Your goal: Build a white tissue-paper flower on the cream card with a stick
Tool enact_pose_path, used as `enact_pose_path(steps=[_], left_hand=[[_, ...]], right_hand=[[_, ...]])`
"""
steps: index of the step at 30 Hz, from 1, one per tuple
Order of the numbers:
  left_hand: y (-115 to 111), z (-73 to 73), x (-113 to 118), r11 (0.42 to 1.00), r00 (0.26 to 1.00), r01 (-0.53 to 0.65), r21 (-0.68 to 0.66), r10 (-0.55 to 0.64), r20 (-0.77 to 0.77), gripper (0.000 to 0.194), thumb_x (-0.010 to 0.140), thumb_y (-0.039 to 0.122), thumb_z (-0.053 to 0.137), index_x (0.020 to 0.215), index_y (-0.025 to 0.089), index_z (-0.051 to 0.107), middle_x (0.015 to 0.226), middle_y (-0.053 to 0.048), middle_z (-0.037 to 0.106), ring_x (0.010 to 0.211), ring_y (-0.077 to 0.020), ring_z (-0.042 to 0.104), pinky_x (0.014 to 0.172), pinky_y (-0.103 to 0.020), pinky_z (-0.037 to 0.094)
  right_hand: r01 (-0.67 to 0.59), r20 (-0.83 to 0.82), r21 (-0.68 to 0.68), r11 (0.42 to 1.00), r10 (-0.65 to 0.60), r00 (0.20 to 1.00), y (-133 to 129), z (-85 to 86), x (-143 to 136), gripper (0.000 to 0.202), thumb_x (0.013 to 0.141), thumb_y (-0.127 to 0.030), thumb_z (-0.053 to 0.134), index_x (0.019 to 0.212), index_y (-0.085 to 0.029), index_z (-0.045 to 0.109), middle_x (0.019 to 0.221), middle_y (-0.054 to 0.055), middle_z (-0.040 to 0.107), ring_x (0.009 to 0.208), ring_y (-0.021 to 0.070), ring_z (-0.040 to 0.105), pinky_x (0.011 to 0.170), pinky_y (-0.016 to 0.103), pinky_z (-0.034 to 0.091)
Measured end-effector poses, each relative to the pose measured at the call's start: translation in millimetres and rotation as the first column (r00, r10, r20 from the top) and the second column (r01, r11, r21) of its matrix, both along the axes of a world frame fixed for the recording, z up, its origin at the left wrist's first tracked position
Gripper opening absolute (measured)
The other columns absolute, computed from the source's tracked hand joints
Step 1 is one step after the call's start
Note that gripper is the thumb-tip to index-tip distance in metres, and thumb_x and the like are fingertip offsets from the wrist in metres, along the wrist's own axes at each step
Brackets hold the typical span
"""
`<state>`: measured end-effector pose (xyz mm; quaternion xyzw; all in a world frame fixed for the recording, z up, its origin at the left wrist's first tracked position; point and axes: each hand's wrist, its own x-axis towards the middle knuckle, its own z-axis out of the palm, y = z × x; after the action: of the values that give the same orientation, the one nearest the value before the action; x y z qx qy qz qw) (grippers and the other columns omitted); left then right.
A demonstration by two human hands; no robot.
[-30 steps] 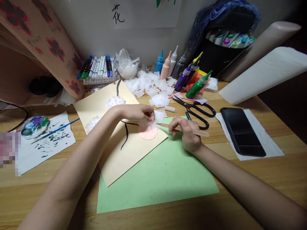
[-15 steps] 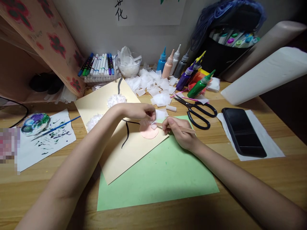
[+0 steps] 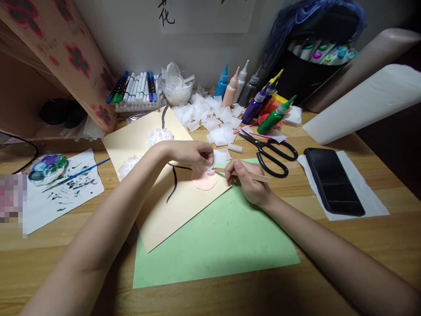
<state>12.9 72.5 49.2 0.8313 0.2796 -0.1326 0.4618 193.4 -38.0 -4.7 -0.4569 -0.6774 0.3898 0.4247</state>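
A pink clay-like disc (image 3: 204, 181) lies on the cream card (image 3: 164, 219). Over its upper edge, my left hand (image 3: 195, 152) is closed with the fingertips pinched downward; whatever they hold is hidden. A flat wooden stick (image 3: 259, 177) is gripped in my right hand (image 3: 246, 181), its tip pointing left. That tip meets crumpled white tissue paper (image 3: 210, 169) at the disc's upper right. Two fluffy white tissue rounds, one (image 3: 160, 138) higher and one (image 3: 129, 166) lower, sit on the card beside my left forearm. Dark painted strokes (image 3: 172, 184) run across the card.
Green paper (image 3: 217, 245) lies under the card. Black scissors (image 3: 271, 153), loose tissue squares (image 3: 204, 109) and paint bottles, including a green one (image 3: 274, 120), stand beyond my hands. A black phone-like slab (image 3: 333, 180) is at right; a paint-smeared sheet (image 3: 82, 188) with a brush is at left.
My right hand has drawn back slightly to the right with the stick. The white tissue at its tip has shifted up, baring more of the disc. My left hand stays almost still.
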Motion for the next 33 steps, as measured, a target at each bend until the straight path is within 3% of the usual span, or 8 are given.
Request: enact_pose_path(steps=[5,13,17,23,28,33], left_hand=[[0.9,-0.8,-0.1,1.000,1.000,0.004,-0.003,-0.004,0.004,0.016,0.077,0.022,0.048,0.089,0.013,0.054,0.084,-0.003,0.053,0.076,-0.0134,0.045,0.066,-0.024,0.036],[0.5,1.5,-0.1,1.000,1.000,-0.001,-0.002,0.001,0.005,0.017,0.077,0.024,0.046,0.088,0.014,0.053,0.086,-0.003,0.053,0.079,-0.0145,0.046,0.071,-0.024,0.037],[-0.4,2.5,0.5,1.000,1.000,-0.023,-0.004,0.023,-0.005,0.016,0.077,0.025,0.045,0.088,0.014,0.052,0.088,-0.003,0.053,0.082,-0.0151,0.046,0.074,-0.024,0.037],[-1.1,3.3,0.3,1.000,0.999,-0.029,-0.011,0.029,-0.014,0.017,0.078,0.023,0.044,0.090,0.014,0.052,0.090,-0.003,0.054,0.084,-0.0151,0.048,0.075,-0.024,0.038],[0.1,2.0,-0.3,1.000,1.000,-0.022,-0.002,0.022,0.008,0.015,0.078,0.023,0.045,0.088,0.014,0.051,0.087,-0.003,0.053,0.080,-0.0141,0.046,0.072,-0.023,0.037],[0.9,1.2,-0.2,1.000,1.000,-0.025,-0.011,0.025,0.015,0.015,0.077,0.025,0.045,0.087,0.015,0.051,0.087,-0.003,0.052,0.080,-0.0141,0.045,0.072,-0.023,0.037]], right_hand=[[-0.052,0.042,0.023,0.998,0.051,0.998,1.2,1.1,-0.1,0.043,0.097,-0.038,0.029,0.068,-0.018,0.052,0.062,-0.001,0.052,0.056,0.0100,0.047,0.055,0.026,0.035],[-0.112,0.132,0.175,0.978,0.090,0.987,2.4,1.4,-1.5,0.042,0.098,-0.033,0.027,0.062,-0.019,0.045,0.060,0.000,0.047,0.058,0.0118,0.045,0.060,0.028,0.035],[-0.061,0.058,0.169,0.984,0.051,0.997,0.6,-0.5,0.7,0.044,0.098,-0.034,0.026,0.062,-0.020,0.047,0.059,0.000,0.048,0.056,0.0124,0.045,0.058,0.029,0.035],[-0.145,0.094,0.190,0.971,0.129,0.987,0.1,-1.8,1.4,0.043,0.098,-0.033,0.026,0.062,-0.020,0.047,0.059,0.000,0.047,0.057,0.0128,0.044,0.060,0.030,0.035],[-0.091,0.011,0.216,0.972,0.090,0.996,-1.2,-3.3,1.8,0.045,0.098,-0.032,0.025,0.060,-0.020,0.046,0.056,0.000,0.046,0.053,0.0125,0.042,0.057,0.029,0.034],[-0.133,0.097,0.202,0.970,0.115,0.989,-1.0,-3.0,1.0,0.044,0.097,-0.033,0.025,0.061,-0.020,0.047,0.057,0.000,0.047,0.054,0.0129,0.043,0.058,0.030,0.035]])
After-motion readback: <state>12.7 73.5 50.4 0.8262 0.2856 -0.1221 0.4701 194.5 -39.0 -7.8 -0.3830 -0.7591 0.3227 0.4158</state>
